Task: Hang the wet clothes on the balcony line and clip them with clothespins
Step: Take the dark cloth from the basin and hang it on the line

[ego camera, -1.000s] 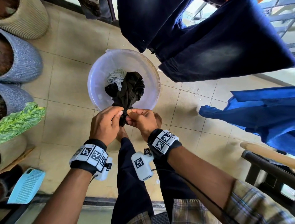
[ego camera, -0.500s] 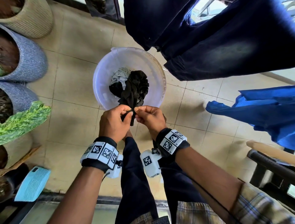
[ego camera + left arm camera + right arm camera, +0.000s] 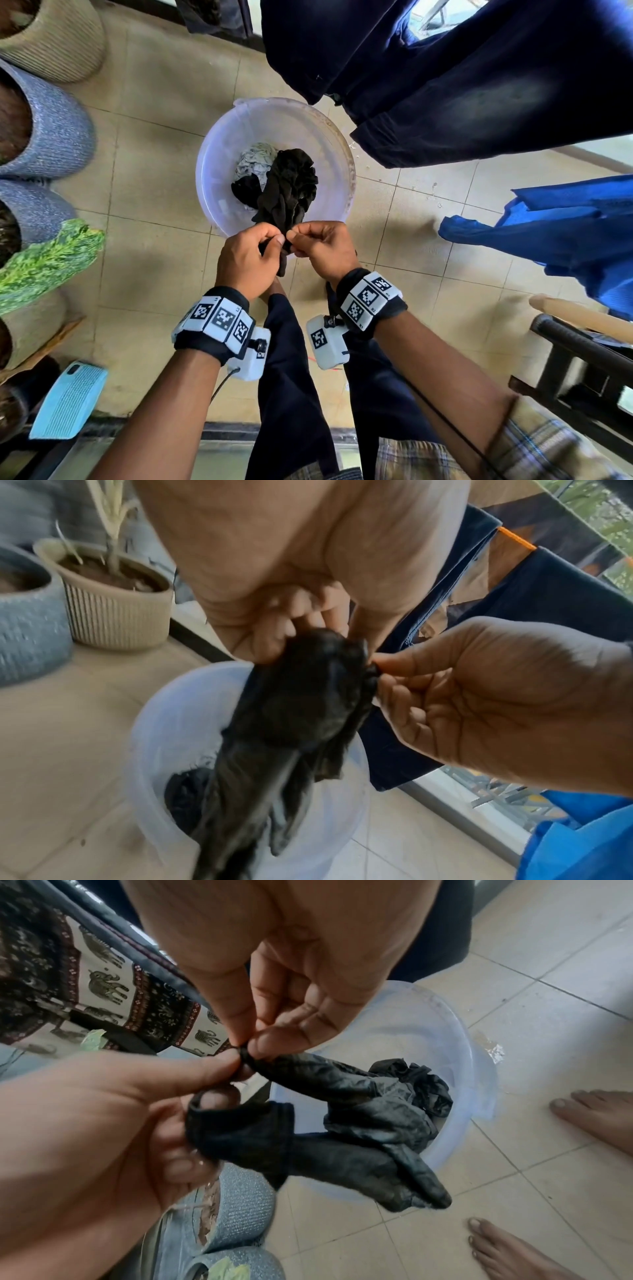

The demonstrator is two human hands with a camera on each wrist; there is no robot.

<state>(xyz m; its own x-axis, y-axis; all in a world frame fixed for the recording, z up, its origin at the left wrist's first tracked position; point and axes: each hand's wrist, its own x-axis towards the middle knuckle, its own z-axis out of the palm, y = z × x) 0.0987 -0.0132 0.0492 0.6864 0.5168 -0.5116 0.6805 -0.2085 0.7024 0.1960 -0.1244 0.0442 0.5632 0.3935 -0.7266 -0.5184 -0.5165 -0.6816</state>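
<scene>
A wet black garment [image 3: 291, 185] trails up out of a translucent white basin [image 3: 219, 144] on the tiled floor. My left hand [image 3: 270, 241] grips its bunched top edge, with fingers curled round the hem [image 3: 240, 1123]. Right beside it, my right hand [image 3: 301, 240] pinches the same edge between thumb and forefinger [image 3: 246, 1045]. In the left wrist view the black garment [image 3: 301, 723] hangs twisted down into the basin. A crumpled grey-white cloth [image 3: 255, 161] lies in the basin under it. No clothespin is in view.
Dark jeans [image 3: 479, 85] and a blue garment [image 3: 565, 233] hang on the line ahead and to the right. Plant pots [image 3: 44, 137] line the left side. A dark chair frame [image 3: 582, 359] stands at the right, and my bare feet [image 3: 599, 1118] are near the basin.
Both hands keep their hold on the black garment's edge and have lifted it slightly, so a little more cloth trails out of the basin. Nothing was let go.
</scene>
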